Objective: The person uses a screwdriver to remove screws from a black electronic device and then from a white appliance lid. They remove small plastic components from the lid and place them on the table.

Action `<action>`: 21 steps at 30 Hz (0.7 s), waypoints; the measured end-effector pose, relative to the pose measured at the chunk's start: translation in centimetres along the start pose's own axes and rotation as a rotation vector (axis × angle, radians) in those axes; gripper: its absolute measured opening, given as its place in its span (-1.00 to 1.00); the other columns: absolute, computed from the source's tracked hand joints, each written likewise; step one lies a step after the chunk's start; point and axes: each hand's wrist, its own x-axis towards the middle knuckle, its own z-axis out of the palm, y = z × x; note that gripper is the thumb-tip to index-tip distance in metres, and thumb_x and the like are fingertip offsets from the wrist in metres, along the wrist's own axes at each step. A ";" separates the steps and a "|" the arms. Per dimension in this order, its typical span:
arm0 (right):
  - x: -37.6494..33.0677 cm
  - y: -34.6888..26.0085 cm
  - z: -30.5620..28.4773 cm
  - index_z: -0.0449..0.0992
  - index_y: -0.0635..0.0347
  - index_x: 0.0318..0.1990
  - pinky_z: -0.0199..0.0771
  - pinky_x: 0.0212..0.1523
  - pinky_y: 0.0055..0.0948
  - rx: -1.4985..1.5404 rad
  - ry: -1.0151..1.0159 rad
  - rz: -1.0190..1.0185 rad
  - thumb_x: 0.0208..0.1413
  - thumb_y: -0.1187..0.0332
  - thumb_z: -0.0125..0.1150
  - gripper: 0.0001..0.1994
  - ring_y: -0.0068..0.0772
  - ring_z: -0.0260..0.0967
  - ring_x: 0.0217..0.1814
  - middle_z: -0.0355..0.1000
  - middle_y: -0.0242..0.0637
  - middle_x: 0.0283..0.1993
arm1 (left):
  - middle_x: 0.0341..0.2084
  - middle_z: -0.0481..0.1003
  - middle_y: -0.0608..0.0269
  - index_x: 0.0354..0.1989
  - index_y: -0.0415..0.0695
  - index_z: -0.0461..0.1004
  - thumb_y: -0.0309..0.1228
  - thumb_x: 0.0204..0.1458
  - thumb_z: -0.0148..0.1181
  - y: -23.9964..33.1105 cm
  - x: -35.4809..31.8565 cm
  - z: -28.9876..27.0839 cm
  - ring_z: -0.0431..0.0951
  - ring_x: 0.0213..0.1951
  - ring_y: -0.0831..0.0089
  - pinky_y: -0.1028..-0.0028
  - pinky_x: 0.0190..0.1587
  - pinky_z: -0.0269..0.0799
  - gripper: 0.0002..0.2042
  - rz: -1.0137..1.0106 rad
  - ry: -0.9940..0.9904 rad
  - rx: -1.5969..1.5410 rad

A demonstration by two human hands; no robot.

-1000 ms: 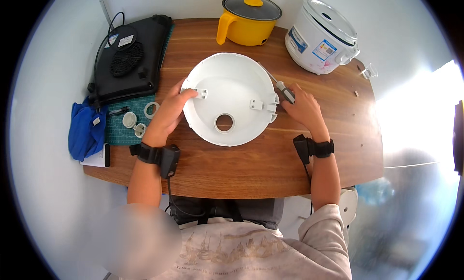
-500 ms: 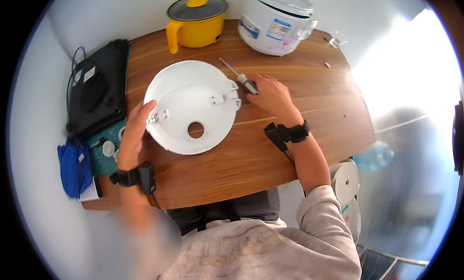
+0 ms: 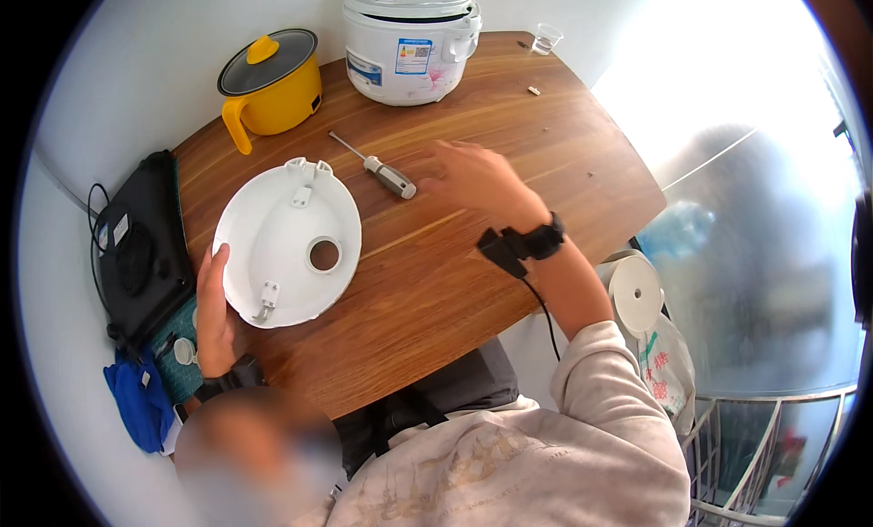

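Note:
A shallow white round cover (image 3: 264, 227) stands tilted on the wooden table, its hollow inner side showing. It has a round hole, two small brackets inside and a pair of tabs on its rim. My left hand (image 3: 215, 300) grips the left rim, with some fingers hidden. A screwdriver (image 3: 393, 178) with a grey handle lies on the table to the right of the cover, its tip toward the back. Over the table beyond the handle's right side, my right hand (image 3: 482, 183) is slightly blurred, fingers stretched out, holding nothing.
A yellow pot (image 3: 277, 90) with a dark lid and a white rice cooker (image 3: 405, 63) stand at the back. A small clear cup (image 3: 546, 40) sits far right. At left lie a black bag (image 3: 145, 245) and a blue pouch (image 3: 141, 404). A white roll (image 3: 637, 293) is beside the table.
My right hand has let go of the screwdriver, which now lies on the table. The cover has turned, its tabs now toward the back. The whole view has swung to the right.

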 end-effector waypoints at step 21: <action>-9.6 23.3 -4.0 0.67 0.16 -0.26 0.54 -0.11 -0.13 -0.239 0.290 0.491 0.02 0.38 0.23 -0.84 0.03 0.57 -0.16 0.60 -0.04 -0.28 | -0.01 0.53 0.22 0.20 -0.11 0.41 0.14 0.20 0.04 1.5 -1.1 0.8 0.53 0.00 0.41 0.36 0.01 0.47 -0.39 -0.156 0.045 -0.136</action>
